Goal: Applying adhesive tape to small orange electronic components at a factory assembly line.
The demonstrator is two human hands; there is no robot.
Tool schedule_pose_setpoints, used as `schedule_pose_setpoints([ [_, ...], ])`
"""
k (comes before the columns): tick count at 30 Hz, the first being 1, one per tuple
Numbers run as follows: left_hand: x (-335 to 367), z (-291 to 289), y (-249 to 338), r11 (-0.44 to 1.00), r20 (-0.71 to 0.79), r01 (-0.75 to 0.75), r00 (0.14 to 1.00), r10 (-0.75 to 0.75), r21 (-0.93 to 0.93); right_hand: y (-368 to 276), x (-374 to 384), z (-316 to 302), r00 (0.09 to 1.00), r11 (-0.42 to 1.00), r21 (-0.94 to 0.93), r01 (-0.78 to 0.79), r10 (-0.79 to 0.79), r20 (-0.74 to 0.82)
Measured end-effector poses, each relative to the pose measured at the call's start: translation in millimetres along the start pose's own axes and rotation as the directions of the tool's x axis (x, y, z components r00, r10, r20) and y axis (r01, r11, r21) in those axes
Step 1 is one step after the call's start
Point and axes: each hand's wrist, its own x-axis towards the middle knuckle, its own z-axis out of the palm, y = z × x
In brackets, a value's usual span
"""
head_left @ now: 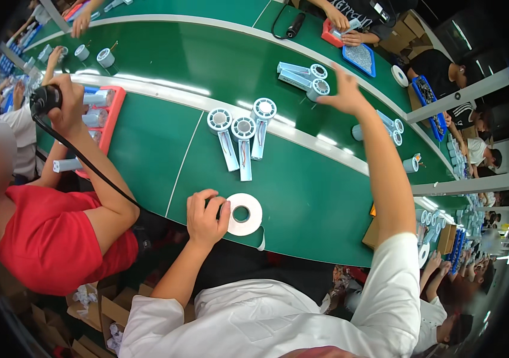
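Note:
My left hand [208, 219] rests at the near edge of the green table, fingers bent and apart. Its fingertips are at the left rim of a white tape roll [254, 206], whose loose end hangs over the edge; I cannot tell if they touch. Stretched far forward over the belt, my right hand [346, 94] is open with nothing in it. Just left of it lie two light blue handheld fan housings [297, 79] with round slotted heads. Three more fan housings [243, 128], red wires in their handles, lie between my hands at the table's far edge.
On my left, a co-worker in red holds a black corded tool [46, 99] beside a red tray [114, 119] of fan parts. Further housings [393, 126] lie on the belt [200, 53] to the right. Across it stands a blue tray [359, 58] of small parts. Metal posts [463, 94] rise at right.

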Motion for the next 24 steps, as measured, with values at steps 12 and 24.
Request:
schedule_pose_setpoints([
  [12,-8,-2,3,1.0,-0.049,0.03,0.998,-0.03,-0.002,-46,-17,-17,0.893,0.962,-0.077,0.262,-0.211,0.398],
  [24,-3,-3,0,0.999,-0.011,0.001,1.0,-0.001,-0.05,-63,-178,-40,0.881,0.87,-0.14,0.474,-0.468,0.071],
])
